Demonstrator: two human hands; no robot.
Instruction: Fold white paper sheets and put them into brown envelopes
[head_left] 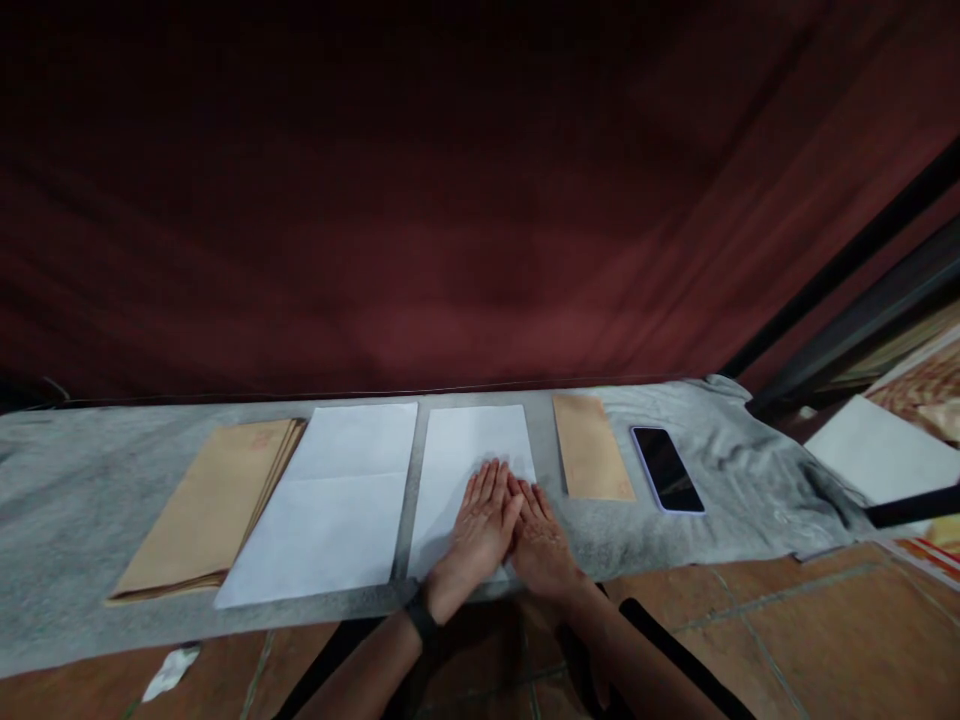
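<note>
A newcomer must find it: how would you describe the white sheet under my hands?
On the grey cloth, look between the brown paper stack and the single brown piece. The white sheet is the right-hand one of two lying side by side. Its neighbour shows a crosswise crease, while this sheet has the left hand on it and the right hand over its right edge.

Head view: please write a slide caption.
Left hand and right hand rest palms-down on a white sheet, phone nearby.
</note>
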